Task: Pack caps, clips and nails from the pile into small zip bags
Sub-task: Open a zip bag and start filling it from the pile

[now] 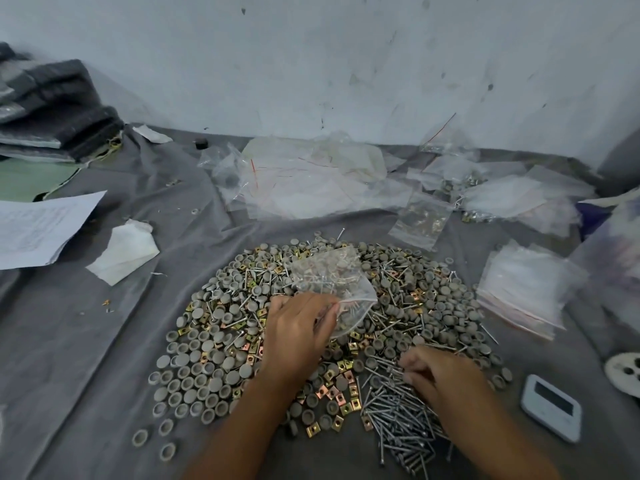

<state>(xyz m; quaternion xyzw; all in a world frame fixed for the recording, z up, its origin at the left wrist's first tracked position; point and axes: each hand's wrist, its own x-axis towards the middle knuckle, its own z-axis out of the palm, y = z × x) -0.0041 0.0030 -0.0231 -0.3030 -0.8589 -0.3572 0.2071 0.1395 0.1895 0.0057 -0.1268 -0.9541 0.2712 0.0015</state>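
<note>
Left hand [298, 336] fingers pinched together, right hand [438, 374] fingers curled downward

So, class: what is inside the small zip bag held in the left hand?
Through the clear zip bag, nails and some caps show. The left hand covers its near corner, so anything there, clips included, cannot be seen.

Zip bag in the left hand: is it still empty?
No. The zip bag gripped by the left hand already shows nails and other small parts through its clear plastic.
</note>
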